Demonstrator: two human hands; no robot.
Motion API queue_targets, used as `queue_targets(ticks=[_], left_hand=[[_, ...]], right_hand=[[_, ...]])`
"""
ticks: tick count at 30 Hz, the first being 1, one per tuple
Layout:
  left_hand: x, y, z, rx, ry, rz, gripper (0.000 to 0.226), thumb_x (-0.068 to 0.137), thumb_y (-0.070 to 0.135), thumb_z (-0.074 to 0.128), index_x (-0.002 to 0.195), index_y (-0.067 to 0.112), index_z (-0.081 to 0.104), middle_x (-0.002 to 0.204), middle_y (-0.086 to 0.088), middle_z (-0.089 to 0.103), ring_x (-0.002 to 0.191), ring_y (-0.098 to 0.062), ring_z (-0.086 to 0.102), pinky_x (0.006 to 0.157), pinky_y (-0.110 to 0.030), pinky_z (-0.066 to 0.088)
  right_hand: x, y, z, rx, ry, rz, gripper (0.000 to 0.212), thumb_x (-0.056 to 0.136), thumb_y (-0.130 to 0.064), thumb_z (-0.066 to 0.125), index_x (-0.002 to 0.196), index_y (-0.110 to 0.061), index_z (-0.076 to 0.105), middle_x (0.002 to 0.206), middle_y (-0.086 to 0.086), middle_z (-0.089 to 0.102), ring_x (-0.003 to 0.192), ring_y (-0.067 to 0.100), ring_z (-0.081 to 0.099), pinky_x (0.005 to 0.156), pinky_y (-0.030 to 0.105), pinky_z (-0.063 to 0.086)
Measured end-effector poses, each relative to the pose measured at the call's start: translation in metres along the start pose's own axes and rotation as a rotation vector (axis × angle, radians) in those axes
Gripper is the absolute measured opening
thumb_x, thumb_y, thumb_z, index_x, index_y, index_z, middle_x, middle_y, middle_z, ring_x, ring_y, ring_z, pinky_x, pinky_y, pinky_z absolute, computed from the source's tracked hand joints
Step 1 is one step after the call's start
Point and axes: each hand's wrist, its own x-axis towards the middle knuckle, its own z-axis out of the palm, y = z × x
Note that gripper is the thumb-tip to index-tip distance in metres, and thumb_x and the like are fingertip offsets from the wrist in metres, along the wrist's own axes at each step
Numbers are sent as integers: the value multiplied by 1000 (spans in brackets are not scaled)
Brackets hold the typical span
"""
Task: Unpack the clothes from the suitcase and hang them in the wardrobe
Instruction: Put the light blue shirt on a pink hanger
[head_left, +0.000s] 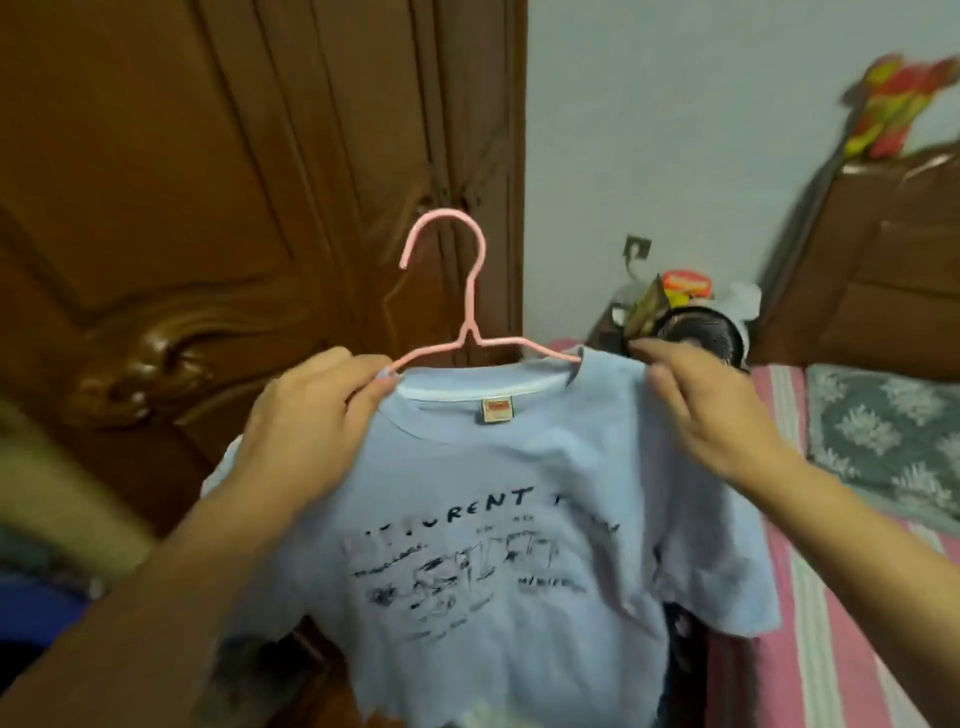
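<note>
Light blue T-shirt (498, 499) on pink hanger (457, 312), held up at centre before carved wooden wardrobe (182, 208).

Left hand (311, 415) pinching hanger and collar at 9 o'clock; right hand (711, 405) gripping shoulder fabric at 3 o'clock. Striped bed (810, 623) at 4 o'clock, pale wall (675, 130) at 1 o'clock.

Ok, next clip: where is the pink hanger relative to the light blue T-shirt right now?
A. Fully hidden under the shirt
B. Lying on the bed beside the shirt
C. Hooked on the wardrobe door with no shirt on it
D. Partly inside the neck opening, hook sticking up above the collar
D: the pink hanger runs into the collar of the T-shirt, its hook standing clear above, while the left hand and right hand grip the shoulders.
</note>
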Motion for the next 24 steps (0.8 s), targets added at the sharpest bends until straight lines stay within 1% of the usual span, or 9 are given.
queue_targets(ticks=[2, 4, 8, 11, 13, 15, 17, 20, 24], left_hand=[[-3, 17, -28, 56, 36, -16, 22, 99, 33, 55, 110, 24, 72, 84, 5, 58, 78, -21, 58, 66, -41, 51], [-11, 32, -48, 77, 39, -17, 17, 98, 26, 62, 111, 23, 73, 86, 5, 58, 79, -18, 56, 67, -39, 50], [-36, 43, -97, 33, 8, -64, 16, 93, 20, 71, 108, 23, 74, 90, 10, 59, 83, -10, 55, 73, -31, 46], [-57, 43, -151, 2, 39, -176, 29, 86, 16, 79, 112, 25, 72, 96, 6, 60, 90, -7, 56, 79, -19, 43], [-73, 40, -186, 10, -20, -257, 31, 87, 29, 77, 117, 34, 69, 100, 4, 62, 93, -5, 57, 83, -22, 44], [-89, 40, -210, 103, -145, -312, 17, 88, 56, 61, 95, 41, 67, 90, 6, 59, 85, -4, 56, 77, -30, 45], [-100, 44, -220, 60, -172, -357, 36, 90, 62, 51, 79, 31, 65, 82, 2, 54, 79, -9, 54, 73, -32, 44], [-103, 53, -218, 16, -97, -355, 32, 102, 41, 53, 80, 21, 65, 79, 1, 58, 74, -10, 56, 72, -35, 46], [-108, 41, -218, 462, 164, -316, 23, 102, 30, 51, 87, 15, 59, 87, -3, 55, 74, -22, 55, 64, -38, 47]], right_hand=[[-1, -15, -8, 21, -106, -93, 42, 101, -44, 42, 131, -18, 55, 110, 6, 64, 101, 25, 58, 85, 36, 44], [-3, -33, -10, 39, -130, -178, 33, 102, -49, 37, 118, -26, 56, 97, -2, 58, 91, 24, 59, 74, 37, 46], [8, -83, -15, 95, -132, -330, 46, 101, -63, 21, 102, -30, 54, 86, -14, 53, 78, 17, 59, 61, 33, 43], [27, -124, -33, 73, 5, -446, 43, 102, -57, 27, 107, -29, 60, 88, -9, 56, 75, 19, 60, 54, 30, 41], [45, -146, -46, 74, 137, -483, 43, 101, -54, 35, 105, -23, 65, 87, -3, 53, 71, 23, 59, 49, 33, 45], [60, -166, -56, 83, 238, -500, 42, 100, -51, 42, 96, -17, 66, 84, -1, 47, 66, 25, 55, 46, 33, 44], [70, -189, -59, 95, 276, -555, 42, 99, -49, 45, 88, -12, 63, 83, 1, 42, 63, 24, 48, 43, 32, 42], [76, -218, -63, 57, 287, -672, 40, 97, -45, 46, 86, -10, 63, 84, 3, 40, 67, 13, 31, 40, 26, 33], [85, -222, -60, 141, 130, -742, 39, 97, -52, 47, 74, -21, 53, 77, -4, 42, 61, 19, 46, 45, 35, 43]])
